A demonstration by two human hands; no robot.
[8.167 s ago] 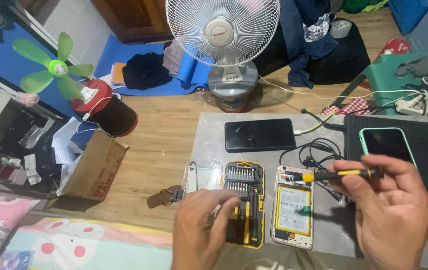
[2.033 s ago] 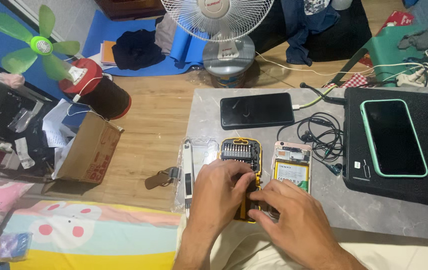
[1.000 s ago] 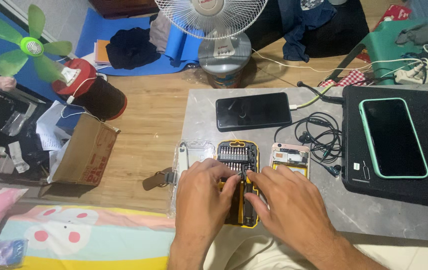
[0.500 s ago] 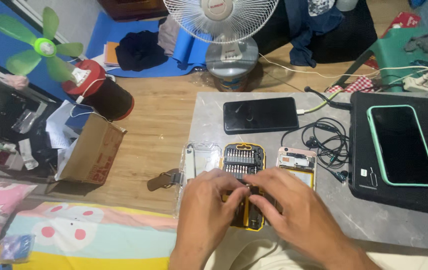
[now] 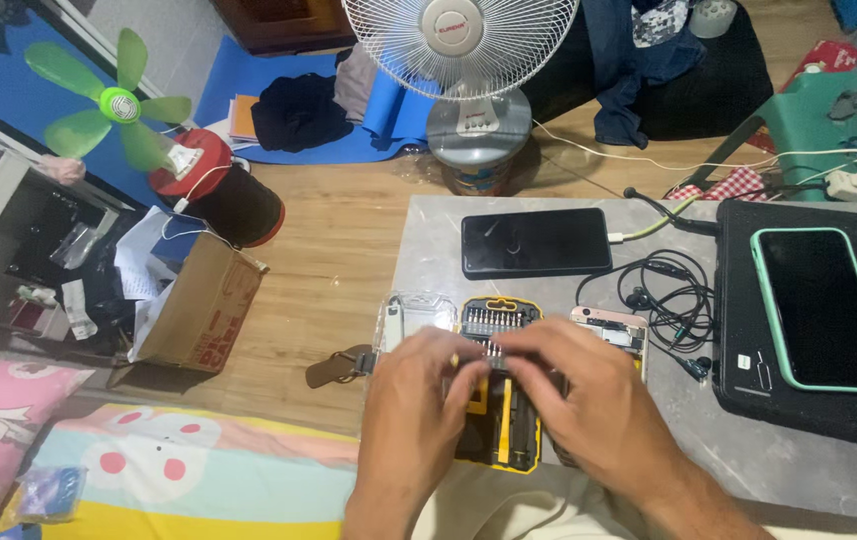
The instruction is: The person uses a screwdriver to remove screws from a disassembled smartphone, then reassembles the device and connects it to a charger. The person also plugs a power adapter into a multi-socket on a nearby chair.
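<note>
Both of my hands, the left hand (image 5: 419,400) and the right hand (image 5: 579,400), are curled over the yellow-and-black screwdriver bit kit (image 5: 501,330), fingertips meeting above its row of bits, though I cannot tell whether either is pinching anything. As I judge it, the opened phone (image 5: 614,332) just beside my right hand waits with its insides bared, so the work on it is unfinished. That kit lies directly under my fingers on the grey table (image 5: 429,250), its clear lid (image 5: 411,315) swung out to the left.
</note>
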